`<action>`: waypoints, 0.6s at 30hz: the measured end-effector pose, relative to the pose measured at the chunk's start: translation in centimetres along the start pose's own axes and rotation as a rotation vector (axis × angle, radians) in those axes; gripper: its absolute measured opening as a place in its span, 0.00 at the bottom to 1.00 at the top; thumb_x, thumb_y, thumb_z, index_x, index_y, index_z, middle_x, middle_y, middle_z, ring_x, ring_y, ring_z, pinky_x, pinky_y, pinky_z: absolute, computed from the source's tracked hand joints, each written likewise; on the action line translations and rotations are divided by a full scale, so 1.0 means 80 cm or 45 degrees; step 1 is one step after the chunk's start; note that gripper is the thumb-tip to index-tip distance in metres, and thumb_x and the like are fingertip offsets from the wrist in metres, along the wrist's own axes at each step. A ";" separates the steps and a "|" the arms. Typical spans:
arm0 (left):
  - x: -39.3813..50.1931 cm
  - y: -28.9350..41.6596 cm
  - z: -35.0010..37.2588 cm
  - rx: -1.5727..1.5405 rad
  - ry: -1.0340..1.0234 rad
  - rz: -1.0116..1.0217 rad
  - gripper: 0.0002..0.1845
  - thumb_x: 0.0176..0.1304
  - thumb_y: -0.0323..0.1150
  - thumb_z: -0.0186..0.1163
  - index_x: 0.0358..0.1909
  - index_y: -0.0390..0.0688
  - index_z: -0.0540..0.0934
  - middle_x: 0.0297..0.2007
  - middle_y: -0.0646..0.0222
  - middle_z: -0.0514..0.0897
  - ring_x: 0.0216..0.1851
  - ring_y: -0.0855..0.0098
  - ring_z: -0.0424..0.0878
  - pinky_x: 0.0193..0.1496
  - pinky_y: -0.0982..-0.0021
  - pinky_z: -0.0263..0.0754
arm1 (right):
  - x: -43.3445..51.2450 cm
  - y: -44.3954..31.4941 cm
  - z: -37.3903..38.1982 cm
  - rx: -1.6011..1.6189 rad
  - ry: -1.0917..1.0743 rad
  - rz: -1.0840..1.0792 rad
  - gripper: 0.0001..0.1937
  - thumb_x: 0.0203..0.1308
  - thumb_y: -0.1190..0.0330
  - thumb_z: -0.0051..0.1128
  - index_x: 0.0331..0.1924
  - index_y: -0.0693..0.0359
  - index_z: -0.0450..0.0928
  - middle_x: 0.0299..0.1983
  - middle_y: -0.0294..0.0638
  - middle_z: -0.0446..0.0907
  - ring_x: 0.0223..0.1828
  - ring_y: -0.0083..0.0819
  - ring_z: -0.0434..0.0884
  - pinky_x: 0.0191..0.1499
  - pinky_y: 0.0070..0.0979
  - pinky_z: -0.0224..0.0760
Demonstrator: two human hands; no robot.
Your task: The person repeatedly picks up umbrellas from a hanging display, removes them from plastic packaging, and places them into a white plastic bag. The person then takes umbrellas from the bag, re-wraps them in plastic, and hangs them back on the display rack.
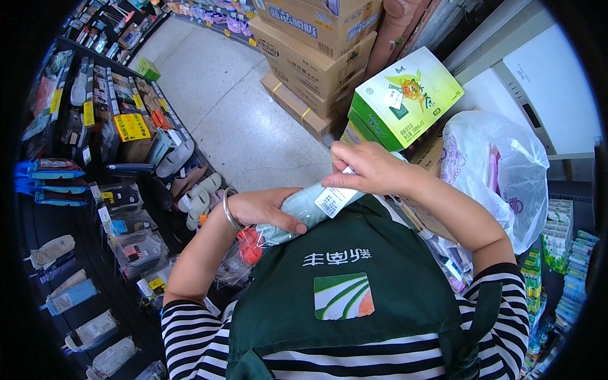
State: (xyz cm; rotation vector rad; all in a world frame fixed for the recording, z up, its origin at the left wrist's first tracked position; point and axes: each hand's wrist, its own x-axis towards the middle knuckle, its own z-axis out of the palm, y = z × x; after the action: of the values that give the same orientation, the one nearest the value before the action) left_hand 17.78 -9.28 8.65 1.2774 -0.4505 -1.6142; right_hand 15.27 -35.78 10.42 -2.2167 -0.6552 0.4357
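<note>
A pale green folded item in clear plastic, likely a folding umbrella (pixel 297 209), lies across the front of my dark green apron (pixel 394 266). My left hand (pixel 273 211), with a silver bangle at the wrist, grips its lower left end. My right hand (pixel 356 168) holds the upper right end, thumb and fingers pinched at a white printed tag (pixel 335 197) that hangs over the item. Orange items in clear wrap (pixel 249 247) show just below my left hand.
Slippers (pixel 199 194) and packaged goods fill the shelving at left, with wrapped umbrellas (pixel 90 330) on hooks lower down. Cardboard cartons (pixel 313 61) stand stacked ahead on the pale floor (pixel 228 95). A green drink carton (pixel 403 99) and a white plastic bag (pixel 494 175) are at right.
</note>
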 end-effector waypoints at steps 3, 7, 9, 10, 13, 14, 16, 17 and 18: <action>-0.001 -0.001 -0.001 -0.044 -0.004 -0.002 0.46 0.51 0.39 0.74 0.68 0.34 0.62 0.54 0.63 0.77 0.54 0.72 0.73 0.60 0.71 0.68 | 0.001 -0.001 0.002 0.014 0.006 0.030 0.24 0.63 0.46 0.56 0.33 0.61 0.68 0.26 0.52 0.77 0.29 0.51 0.78 0.32 0.43 0.67; -0.002 -0.005 -0.001 -0.059 0.004 -0.015 0.45 0.51 0.39 0.74 0.68 0.33 0.62 0.54 0.63 0.78 0.53 0.72 0.74 0.59 0.71 0.69 | -0.002 0.000 0.006 -0.032 0.039 0.031 0.20 0.65 0.50 0.54 0.34 0.61 0.68 0.27 0.50 0.78 0.29 0.50 0.79 0.32 0.43 0.68; -0.003 -0.002 0.002 -0.085 0.008 -0.008 0.42 0.53 0.40 0.73 0.66 0.34 0.64 0.52 0.65 0.77 0.52 0.74 0.73 0.58 0.72 0.69 | -0.004 0.006 0.013 -0.106 0.113 -0.107 0.18 0.66 0.52 0.53 0.35 0.60 0.69 0.29 0.47 0.78 0.31 0.47 0.79 0.34 0.42 0.69; -0.004 -0.001 0.004 -0.097 0.009 -0.005 0.40 0.54 0.40 0.72 0.65 0.34 0.65 0.50 0.66 0.77 0.51 0.74 0.73 0.57 0.73 0.68 | -0.005 0.013 0.019 -0.165 0.169 -0.233 0.16 0.66 0.53 0.53 0.37 0.59 0.70 0.31 0.46 0.77 0.33 0.46 0.79 0.35 0.41 0.69; -0.005 -0.012 0.002 -0.119 0.037 0.014 0.40 0.54 0.40 0.73 0.64 0.34 0.66 0.50 0.67 0.78 0.51 0.75 0.73 0.57 0.73 0.69 | -0.011 0.015 0.026 -0.277 0.211 -0.419 0.14 0.66 0.55 0.53 0.44 0.57 0.74 0.35 0.41 0.77 0.37 0.41 0.80 0.39 0.37 0.69; -0.006 -0.013 0.002 -0.127 0.038 0.015 0.40 0.54 0.40 0.73 0.64 0.34 0.66 0.49 0.67 0.78 0.51 0.75 0.73 0.57 0.73 0.69 | -0.012 0.014 0.027 -0.303 0.204 -0.450 0.14 0.66 0.56 0.53 0.46 0.55 0.75 0.36 0.40 0.76 0.39 0.39 0.80 0.41 0.36 0.69; -0.007 -0.012 0.003 -0.137 0.037 0.017 0.40 0.54 0.40 0.73 0.64 0.34 0.66 0.48 0.67 0.79 0.50 0.75 0.74 0.56 0.73 0.70 | -0.016 0.013 0.026 -0.325 0.115 -0.427 0.20 0.64 0.53 0.55 0.55 0.53 0.75 0.41 0.40 0.78 0.42 0.40 0.79 0.45 0.37 0.68; -0.007 -0.011 0.004 -0.149 0.035 0.014 0.39 0.54 0.40 0.73 0.64 0.34 0.67 0.48 0.68 0.79 0.50 0.75 0.74 0.56 0.73 0.70 | -0.018 0.012 0.024 -0.336 0.069 -0.416 0.23 0.63 0.52 0.57 0.59 0.52 0.75 0.43 0.41 0.78 0.44 0.40 0.79 0.47 0.37 0.68; -0.008 -0.009 0.006 -0.161 0.034 0.012 0.39 0.54 0.40 0.73 0.64 0.35 0.67 0.48 0.68 0.79 0.49 0.75 0.74 0.56 0.73 0.70 | -0.019 0.012 0.022 -0.343 0.060 -0.443 0.26 0.62 0.50 0.56 0.61 0.51 0.73 0.45 0.42 0.78 0.45 0.40 0.79 0.47 0.37 0.68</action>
State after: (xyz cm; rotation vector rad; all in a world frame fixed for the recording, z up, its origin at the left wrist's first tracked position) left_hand 17.03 -8.55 8.60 1.1982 -0.3320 -1.5901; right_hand 13.43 -36.17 8.70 -2.2881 -1.1044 0.1221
